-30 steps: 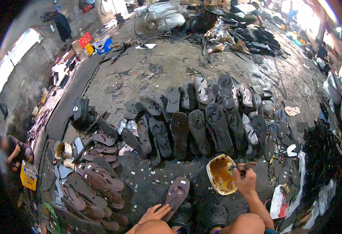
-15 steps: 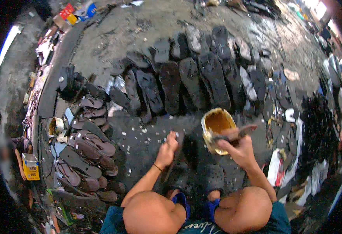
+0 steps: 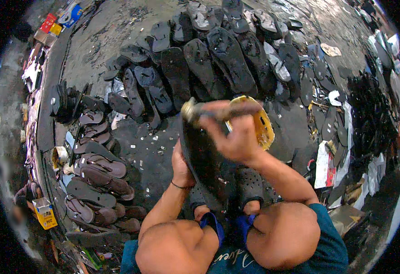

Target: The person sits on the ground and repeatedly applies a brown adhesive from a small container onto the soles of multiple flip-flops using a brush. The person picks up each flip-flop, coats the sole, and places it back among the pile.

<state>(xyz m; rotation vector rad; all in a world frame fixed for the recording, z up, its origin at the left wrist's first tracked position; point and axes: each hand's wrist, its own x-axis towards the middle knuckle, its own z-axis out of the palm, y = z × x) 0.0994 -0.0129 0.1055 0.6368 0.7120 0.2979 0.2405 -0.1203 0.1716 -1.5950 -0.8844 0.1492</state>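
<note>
My left hand (image 3: 181,163) grips the left edge of a dark shoe sole (image 3: 203,157), which stands tilted over my feet. My right hand (image 3: 237,139) is closed around the handle of a brush (image 3: 242,108). The brush's pale, crusted head (image 3: 189,109) is at the far end of the sole; whether they touch is hard to tell. Just beyond my right wrist is a yellowish tub (image 3: 265,129) smeared with amber, glue-like stuff, partly hidden behind hand and brush.
Rows of black sandals (image 3: 229,57) lie beyond the tub. Brown flip-flops (image 3: 100,171) are heaped at my left, near a small crusted can (image 3: 60,156). White scraps dot the dark ground, and a white-and-red bag (image 3: 323,164) lies at right. Another person (image 3: 20,205) is at far left.
My right hand has swung left with the brush, from over the tub to the sole's far end. My left hand has raised the sole and tilted it. The view has shifted.
</note>
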